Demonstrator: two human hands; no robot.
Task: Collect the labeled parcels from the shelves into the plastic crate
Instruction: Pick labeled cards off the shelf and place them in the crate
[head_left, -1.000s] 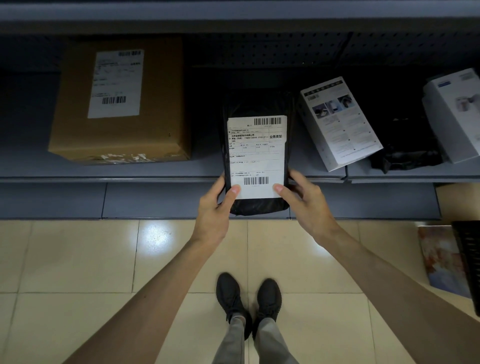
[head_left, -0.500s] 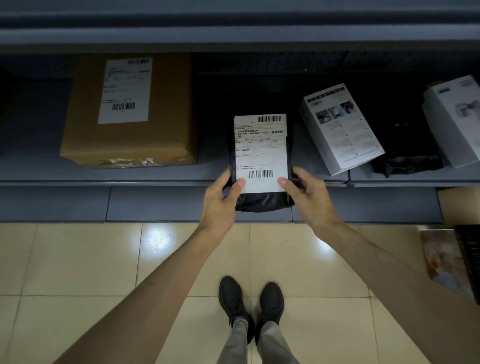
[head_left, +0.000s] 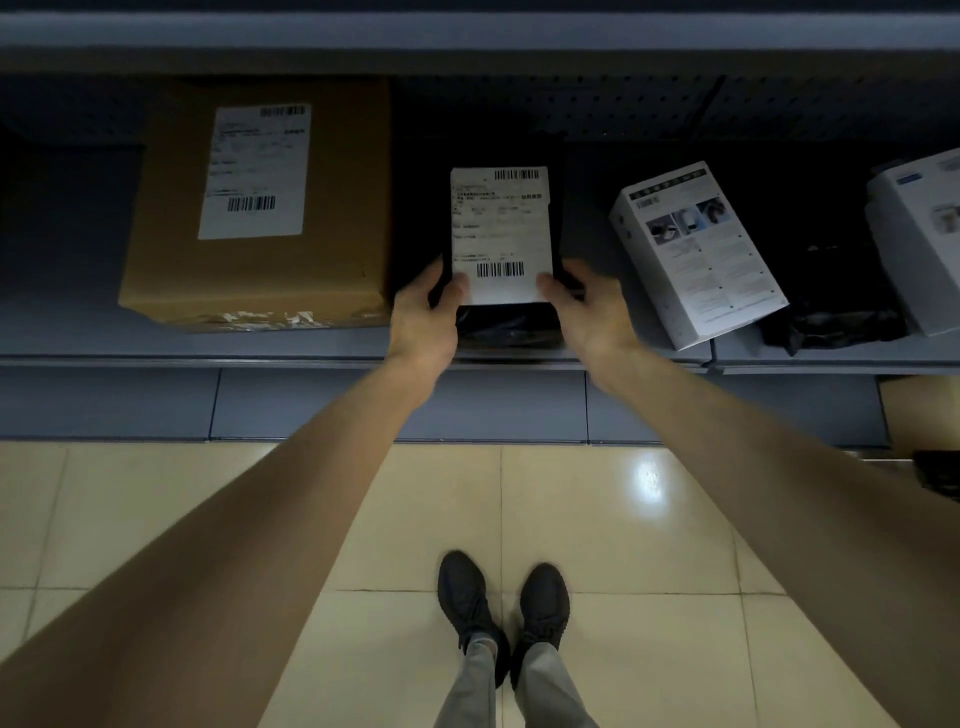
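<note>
Grip on black labeled parcel (head_left: 501, 234): L hand (head_left: 423, 317) & R hand (head_left: 592, 312) pinch its lower corners, thumbs on label.
It's at shelf (head_left: 311, 345) front, btwn cardboard box (head_left: 254, 260) & white box (head_left: 696, 254), label up.

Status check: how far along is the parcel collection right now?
Done: nothing shows as crated; no crate is clearly in view. In hand: left hand and right hand grip the black bagged parcel at the shelf. Left: crate it, then the labeled cardboard box sitting on the shelf.
</note>
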